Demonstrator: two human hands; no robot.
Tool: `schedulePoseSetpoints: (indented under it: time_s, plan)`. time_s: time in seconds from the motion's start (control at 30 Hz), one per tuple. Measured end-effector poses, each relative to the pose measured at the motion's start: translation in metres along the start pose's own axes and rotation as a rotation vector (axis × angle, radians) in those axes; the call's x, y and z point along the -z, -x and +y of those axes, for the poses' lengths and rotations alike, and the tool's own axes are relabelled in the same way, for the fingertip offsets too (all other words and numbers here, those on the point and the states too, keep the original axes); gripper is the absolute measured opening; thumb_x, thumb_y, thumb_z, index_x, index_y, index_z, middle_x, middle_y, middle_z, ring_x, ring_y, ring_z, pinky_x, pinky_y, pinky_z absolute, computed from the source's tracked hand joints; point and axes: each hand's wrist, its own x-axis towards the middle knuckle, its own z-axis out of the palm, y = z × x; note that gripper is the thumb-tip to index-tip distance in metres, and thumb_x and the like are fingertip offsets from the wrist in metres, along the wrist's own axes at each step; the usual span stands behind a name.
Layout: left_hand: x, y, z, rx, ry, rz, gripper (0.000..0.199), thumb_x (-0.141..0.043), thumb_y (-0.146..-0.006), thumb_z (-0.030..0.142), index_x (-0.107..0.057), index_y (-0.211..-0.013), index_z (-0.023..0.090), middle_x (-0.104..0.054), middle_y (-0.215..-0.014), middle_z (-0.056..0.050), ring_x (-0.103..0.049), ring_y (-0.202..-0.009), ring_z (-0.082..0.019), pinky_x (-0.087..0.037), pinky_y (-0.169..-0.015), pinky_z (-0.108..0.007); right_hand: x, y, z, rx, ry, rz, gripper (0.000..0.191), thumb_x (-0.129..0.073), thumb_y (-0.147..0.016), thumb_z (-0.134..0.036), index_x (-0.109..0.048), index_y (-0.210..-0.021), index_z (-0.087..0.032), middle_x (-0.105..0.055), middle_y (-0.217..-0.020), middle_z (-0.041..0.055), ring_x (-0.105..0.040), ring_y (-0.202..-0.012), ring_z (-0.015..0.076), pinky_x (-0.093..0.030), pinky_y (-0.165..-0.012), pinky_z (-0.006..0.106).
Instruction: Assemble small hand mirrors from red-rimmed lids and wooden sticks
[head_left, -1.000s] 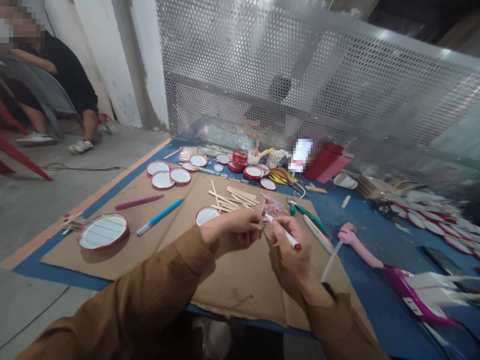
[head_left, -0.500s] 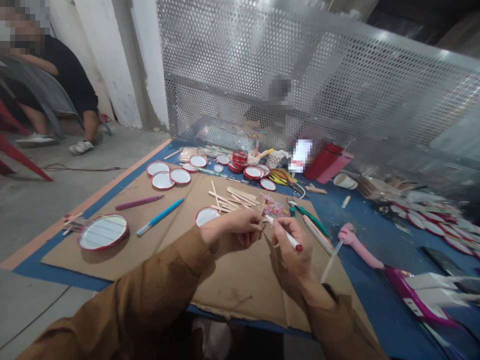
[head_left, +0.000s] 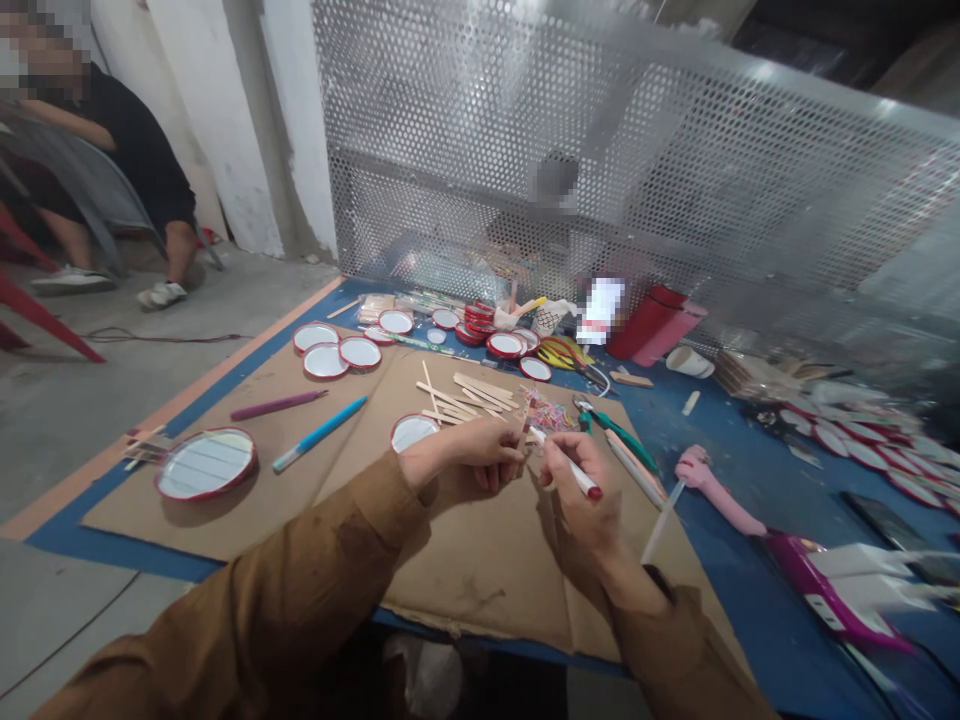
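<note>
My left hand (head_left: pixel 491 452) is closed on a small wooden stick (head_left: pixel 528 415) held upright above the cardboard (head_left: pixel 457 580). In my right hand (head_left: pixel 581 490) is a white marker with a red end (head_left: pixel 582 478), its tip at the stick. Wooden sticks (head_left: pixel 469 397) and a heap of colourful bands (head_left: pixel 553 411) lie just beyond the hands. A round white disc with a red rim (head_left: pixel 414 432) is partly hidden by my left wrist. Farther left rests a similar disc with strings and sticks (head_left: pixel 206 464).
Blue marker (head_left: pixel 320 434) and purple pen (head_left: pixel 277 405) lie left. Red-rimmed discs (head_left: pixel 322 360) sit behind. At right are green-handled pliers (head_left: pixel 626 442), a pink glue gun (head_left: pixel 720 495) and a purple power strip (head_left: pixel 832 595). A perforated metal panel (head_left: pixel 450 120) stands behind; a seated person (head_left: pixel 135 140) is at left.
My right hand and the marker have shifted very slightly left. My left hand keeps its hold on the stick, almost unmoved.
</note>
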Motion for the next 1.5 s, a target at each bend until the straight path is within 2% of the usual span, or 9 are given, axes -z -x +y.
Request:
schedulePoseSetpoints:
  time_s: [0.37,0.5,0.8,1.07,1.5]
  plan:
    - [0.0002,-0.0006,-0.0010,-0.005,0.005,-0.009,0.017,-0.044,-0.087,0.015,-0.052,-0.072,0.014,-0.058,-0.054,0.003,-0.058,-0.041,-0.009,-0.047,-0.042,-0.017,-0.0009,0.0008,0.0016,-0.001,0.015,0.008,0.022,-0.052,-0.091,-0.041,-0.059,-0.084,-0.021,-0.056,-0.060,-0.0027,-0.052,-0.054,0.0142,-0.041,-0.053,0.027]
    - [0.0000,0.0002,0.0009,0.003,-0.001,-0.005,0.019,-0.047,-0.086,0.017,-0.053,-0.069,0.014,-0.058,-0.054,0.002,-0.058,-0.040,-0.010,-0.046,-0.041,-0.019,-0.0004,0.0006,0.0001,-0.010,0.061,0.001,0.023,-0.053,-0.089,-0.040,-0.061,-0.084,-0.020,-0.059,-0.062,-0.0012,-0.053,-0.056,0.0146,-0.040,-0.053,0.026]
    - [-0.0004,0.0006,0.0010,0.012,-0.009,0.002,0.018,-0.042,-0.087,0.013,-0.051,-0.072,0.015,-0.059,-0.055,0.002,-0.059,-0.043,-0.012,-0.050,-0.045,-0.024,-0.0001,0.0013,0.0030,-0.001,0.048,0.009,0.024,-0.052,-0.090,-0.042,-0.061,-0.084,-0.020,-0.060,-0.064,-0.0005,-0.055,-0.060,0.0160,-0.042,-0.055,0.027]
    - [0.0002,0.0012,0.0015,0.013,-0.006,-0.010,0.019,-0.042,-0.086,0.013,-0.051,-0.070,0.015,-0.058,-0.055,0.002,-0.059,-0.042,-0.010,-0.048,-0.044,-0.019,0.0010,0.0012,0.0017,-0.011,0.043,-0.007,0.025,-0.052,-0.090,-0.043,-0.060,-0.082,-0.021,-0.056,-0.060,-0.0021,-0.051,-0.053,0.0147,-0.040,-0.052,0.027]
    - [-0.0001,-0.0001,-0.0006,0.007,-0.004,-0.003,0.018,-0.044,-0.085,0.016,-0.052,-0.070,0.015,-0.059,-0.053,0.002,-0.058,-0.042,-0.010,-0.048,-0.043,-0.019,0.0007,0.0013,-0.0016,0.000,0.051,-0.018,0.022,-0.053,-0.089,-0.040,-0.061,-0.085,-0.020,-0.060,-0.064,-0.0011,-0.054,-0.058,0.0145,-0.039,-0.053,0.026]
